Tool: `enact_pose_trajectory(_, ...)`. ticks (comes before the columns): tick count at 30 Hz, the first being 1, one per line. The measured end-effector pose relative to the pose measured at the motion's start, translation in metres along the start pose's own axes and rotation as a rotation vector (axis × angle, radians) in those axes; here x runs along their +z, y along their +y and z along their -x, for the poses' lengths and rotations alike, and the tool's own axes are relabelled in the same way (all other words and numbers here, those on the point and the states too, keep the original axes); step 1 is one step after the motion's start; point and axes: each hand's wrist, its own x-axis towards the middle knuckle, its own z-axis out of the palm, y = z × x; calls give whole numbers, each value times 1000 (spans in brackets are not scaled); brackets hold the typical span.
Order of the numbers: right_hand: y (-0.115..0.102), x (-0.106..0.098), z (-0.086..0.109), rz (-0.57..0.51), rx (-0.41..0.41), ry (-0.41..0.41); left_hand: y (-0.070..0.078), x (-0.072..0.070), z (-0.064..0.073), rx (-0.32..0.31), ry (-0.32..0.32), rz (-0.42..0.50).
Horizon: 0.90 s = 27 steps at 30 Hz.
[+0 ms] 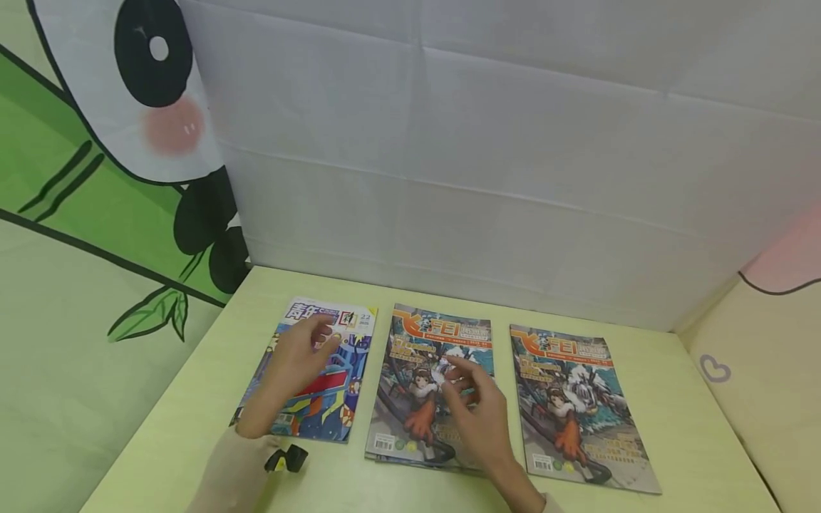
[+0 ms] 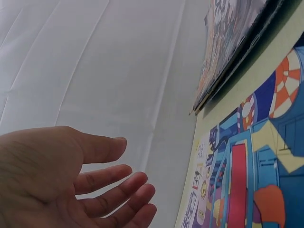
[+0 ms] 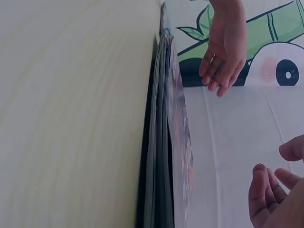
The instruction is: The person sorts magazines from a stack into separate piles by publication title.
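Three groups of magazines lie in a row on the table in the head view. My left hand (image 1: pixel 296 360) hovers over the left magazine (image 1: pixel 327 406), which has a blue, colourful cover and partly disappears behind my hand and forearm. In the left wrist view, the left hand's (image 2: pixel 52 175) fingers are loosely bent with nothing between them. Over the middle magazine stack (image 1: pixel 404 399) is my right hand (image 1: pixel 481 417), its fingers relaxed and holding nothing. Stacked edges of the middle pile (image 3: pixel 164 142) show in the right wrist view. To the right lies another magazine (image 1: pixel 577 413) with the same comic-style cover as the middle one.
The pale yellow table (image 1: pixel 410 491) runs up to a white cloth backdrop (image 1: pixel 481 178). A printed panda-and-bamboo cloth (image 1: pixel 96 164) hangs at the left, and another cloth wall (image 1: pixel 763 363) stands at the right. A small black strap piece (image 1: pixel 295 458) shows at the left wrist.
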Motion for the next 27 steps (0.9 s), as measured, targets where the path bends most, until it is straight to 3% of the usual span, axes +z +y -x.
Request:
enact_pose_trajectory(4,8,-19,2,-7,10,30,4,4,0,7,-9,-1)
enact_pose_trajectory(11,12,-44,2,-83,136,76,10,12,1,34,-24,19)
enact_pose_trajectory(17,15,-52,-2,-97,119,129,14,16,3,57,-20,20)
enact_pose_trajectory(22,18,-58,-5,-59,136,164,15,19,5,66,-32,51)
enact_pose_trajectory(27,27,-61,-8,13,172,131,12,26,5,88,-37,68)
